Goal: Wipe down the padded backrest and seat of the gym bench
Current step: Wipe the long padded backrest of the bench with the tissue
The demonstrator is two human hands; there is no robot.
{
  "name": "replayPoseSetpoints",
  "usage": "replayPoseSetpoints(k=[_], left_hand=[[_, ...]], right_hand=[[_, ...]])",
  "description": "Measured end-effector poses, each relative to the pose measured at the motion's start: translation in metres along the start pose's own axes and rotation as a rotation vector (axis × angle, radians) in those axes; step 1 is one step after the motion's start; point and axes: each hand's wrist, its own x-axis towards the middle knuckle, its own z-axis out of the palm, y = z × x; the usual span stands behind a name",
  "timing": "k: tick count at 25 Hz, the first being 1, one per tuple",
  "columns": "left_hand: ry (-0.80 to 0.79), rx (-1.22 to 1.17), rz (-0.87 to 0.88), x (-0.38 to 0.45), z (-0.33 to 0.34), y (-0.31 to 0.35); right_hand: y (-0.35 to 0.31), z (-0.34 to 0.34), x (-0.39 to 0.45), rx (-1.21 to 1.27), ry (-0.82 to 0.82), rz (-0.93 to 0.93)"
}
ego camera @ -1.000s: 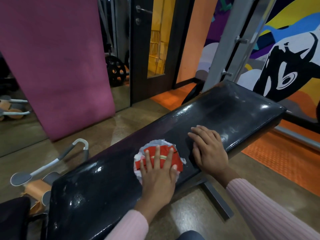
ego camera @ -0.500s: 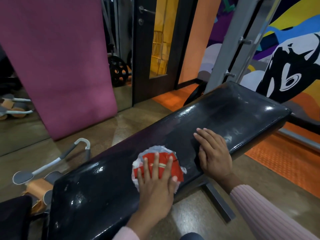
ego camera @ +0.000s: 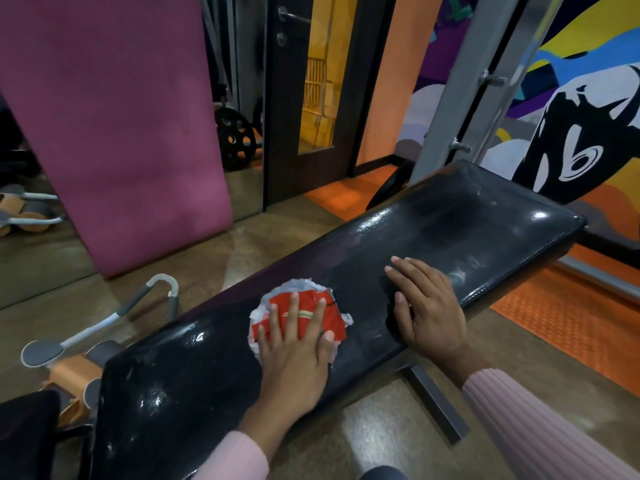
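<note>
The black padded bench pad (ego camera: 450, 220) runs from lower left to upper right, glossy with wet-looking streaks. A crumpled red and white cloth (ego camera: 304, 306) lies on its middle. My left hand (ego camera: 298, 351) presses flat on the cloth with straight, spread fingers. My right hand (ego camera: 426, 303) rests flat on the pad just right of the cloth, fingers straight. A second black pad (ego camera: 20, 438) shows at the lower left corner.
A pink mat (ego camera: 114, 126) leans against a mirror wall at left. A grey and orange exercise device (ego camera: 86, 341) lies on the floor beside the bench. A grey metal upright (ego camera: 460, 84) stands behind the bench's far end. Orange floor matting (ego camera: 571, 323) lies at right.
My left hand has slid the cloth a little to the left along the pad. My right hand has stayed flat on the pad.
</note>
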Motion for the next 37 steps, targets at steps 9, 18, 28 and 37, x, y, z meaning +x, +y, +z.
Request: replayPoseSetpoints(k=[9, 18, 28, 37], left_hand=[[-0.104, -0.105, -0.076, 0.072, -0.019, -0.025], [-0.056, -0.098, 0.116, 0.047, -0.009, 0.025], [-0.034, -0.076, 0.035, 0.021, -0.006, 0.021], [0.024, -0.152, -0.305, 0.065, -0.015, -0.048]], right_hand=[[-0.002, 0.000, 0.000, -0.015, -0.034, 0.007], [-0.001, 0.003, 0.002, -0.075, -0.076, -0.060], [-0.004, 0.004, 0.009, -0.124, -0.224, -0.251], [-0.004, 0.004, 0.010, -0.066, -0.238, -0.226]])
